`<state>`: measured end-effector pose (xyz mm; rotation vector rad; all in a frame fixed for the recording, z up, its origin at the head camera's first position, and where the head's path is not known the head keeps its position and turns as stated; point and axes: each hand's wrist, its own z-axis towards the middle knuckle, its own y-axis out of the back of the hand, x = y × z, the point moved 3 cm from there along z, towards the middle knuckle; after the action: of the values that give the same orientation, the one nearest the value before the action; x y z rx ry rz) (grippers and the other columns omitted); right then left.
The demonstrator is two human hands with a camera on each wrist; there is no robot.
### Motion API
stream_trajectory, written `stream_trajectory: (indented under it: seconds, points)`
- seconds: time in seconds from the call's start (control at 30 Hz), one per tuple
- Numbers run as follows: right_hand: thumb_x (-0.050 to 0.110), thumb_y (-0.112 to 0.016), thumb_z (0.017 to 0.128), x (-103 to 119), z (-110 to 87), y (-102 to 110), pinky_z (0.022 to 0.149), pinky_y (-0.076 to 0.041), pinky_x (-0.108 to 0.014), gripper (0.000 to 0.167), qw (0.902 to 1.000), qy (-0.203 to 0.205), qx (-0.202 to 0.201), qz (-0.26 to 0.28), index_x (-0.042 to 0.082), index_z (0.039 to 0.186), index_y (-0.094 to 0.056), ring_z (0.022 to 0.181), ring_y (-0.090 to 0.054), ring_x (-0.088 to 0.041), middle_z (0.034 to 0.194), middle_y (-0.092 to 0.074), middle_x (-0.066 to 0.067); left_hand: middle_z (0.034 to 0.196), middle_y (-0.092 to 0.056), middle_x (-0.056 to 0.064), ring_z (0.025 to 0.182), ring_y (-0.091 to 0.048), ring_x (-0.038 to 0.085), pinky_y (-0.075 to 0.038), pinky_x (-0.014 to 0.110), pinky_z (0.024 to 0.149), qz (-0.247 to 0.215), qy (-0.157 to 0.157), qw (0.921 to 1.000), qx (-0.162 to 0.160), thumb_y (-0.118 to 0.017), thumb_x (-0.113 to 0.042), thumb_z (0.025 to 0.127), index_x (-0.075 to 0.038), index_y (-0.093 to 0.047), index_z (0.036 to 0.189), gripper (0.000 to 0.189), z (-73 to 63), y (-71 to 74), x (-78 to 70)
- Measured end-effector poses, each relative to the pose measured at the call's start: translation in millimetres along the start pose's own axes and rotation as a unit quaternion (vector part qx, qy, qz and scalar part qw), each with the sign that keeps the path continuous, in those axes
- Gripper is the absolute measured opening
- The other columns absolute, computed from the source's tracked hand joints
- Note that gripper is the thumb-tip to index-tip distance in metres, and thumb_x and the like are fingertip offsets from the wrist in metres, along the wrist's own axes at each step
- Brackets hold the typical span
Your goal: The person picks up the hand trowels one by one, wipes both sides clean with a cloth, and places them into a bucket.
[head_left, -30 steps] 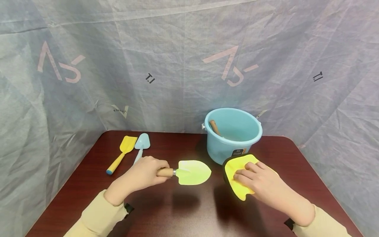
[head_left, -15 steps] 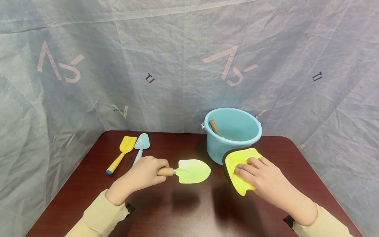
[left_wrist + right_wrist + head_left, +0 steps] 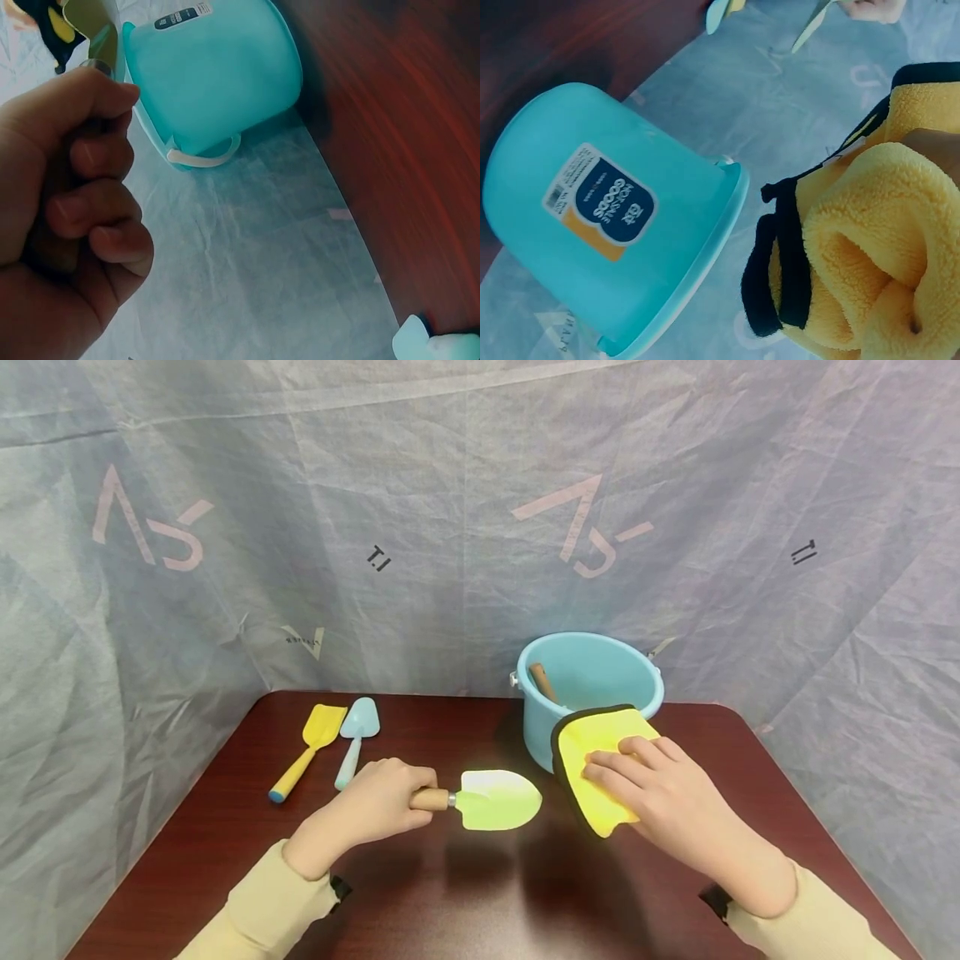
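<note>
My left hand (image 3: 382, 806) grips the wooden handle of a garden trowel (image 3: 498, 800) with a bright yellow-green blade, raised above the table and pointing right. In the left wrist view its fingers (image 3: 101, 206) are curled round the handle. My right hand (image 3: 667, 793) holds a yellow cloth (image 3: 600, 760) with a dark border, bunched up in the right wrist view. The cloth overlaps the front of a light blue bucket (image 3: 543, 735) in the head view. Inside the bucket a wooden handle (image 3: 543, 681) leans against the rim.
A yellow shovel (image 3: 322, 727) with a blue-tipped handle and a light blue trowel (image 3: 362, 718) lie at the back left of the dark red-brown table (image 3: 442, 727). Grey fabric (image 3: 420, 610) hangs behind and on both sides.
The right hand and cloth have risen toward the bucket's rim and shifted slightly left. My left hand has moved a little right with the trowel.
</note>
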<state>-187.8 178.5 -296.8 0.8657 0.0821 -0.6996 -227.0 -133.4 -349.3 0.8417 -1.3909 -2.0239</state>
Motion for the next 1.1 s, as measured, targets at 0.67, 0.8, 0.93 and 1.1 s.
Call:
stream_trajectory:
  seconds: [0.67, 0.8, 0.93, 1.1]
  points:
    - [0.007, -0.037, 0.093, 9.8, 26.2, -4.9, 0.072, -0.042, -0.039, 0.031, 0.9984, 0.031, -0.047, -0.001, 0.007, 0.098, -0.068, 0.08, -0.056, -0.028, 0.099, -0.068, -0.004, 0.054, -0.034, -0.014, 0.05, -0.031, 0.003, -0.028, 0.021, 0.045, -0.009, -0.026, 0.9996, 0.011, -0.072, -0.017, 0.069, -0.022, -0.054, 0.067, 0.018, 19.5, -16.1, -16.3]
    - [0.007, -0.036, 0.094, 13.4, 27.9, -9.1, 0.072, -0.043, -0.038, 0.032, 0.9983, 0.037, -0.045, 0.006, 0.008, 0.098, -0.068, 0.08, -0.056, -0.027, 0.099, -0.069, -0.003, 0.054, -0.035, -0.015, 0.05, -0.032, 0.004, -0.03, 0.022, 0.045, -0.007, -0.032, 0.9994, 0.011, -0.072, -0.019, 0.069, -0.022, -0.054, 0.067, 0.018, 23.5, -18.3, -20.2]
    - [0.007, -0.037, 0.092, 16.5, 27.4, -14.6, 0.072, -0.043, -0.038, 0.033, 0.9984, 0.044, -0.035, 0.006, 0.009, 0.099, -0.069, 0.081, -0.057, -0.026, 0.1, -0.069, -0.002, 0.054, -0.037, -0.015, 0.05, -0.034, 0.004, -0.031, 0.022, 0.045, -0.009, -0.038, 0.9992, 0.004, -0.072, -0.019, 0.069, -0.023, -0.054, 0.067, 0.018, 27.9, -19.1, -24.1]
    - [0.004, -0.055, 0.077, 20.2, 23.7, -20.7, 0.075, -0.044, -0.037, 0.03, 0.9988, 0.048, -0.005, 0.006, 0.009, 0.104, -0.067, 0.085, -0.057, -0.026, 0.104, -0.068, -0.001, 0.053, -0.037, -0.014, 0.049, -0.035, 0.004, -0.032, 0.022, 0.044, -0.009, -0.044, 0.999, -0.003, -0.071, -0.019, 0.069, -0.023, -0.054, 0.067, 0.018, 33.0, -19.7, -27.9]
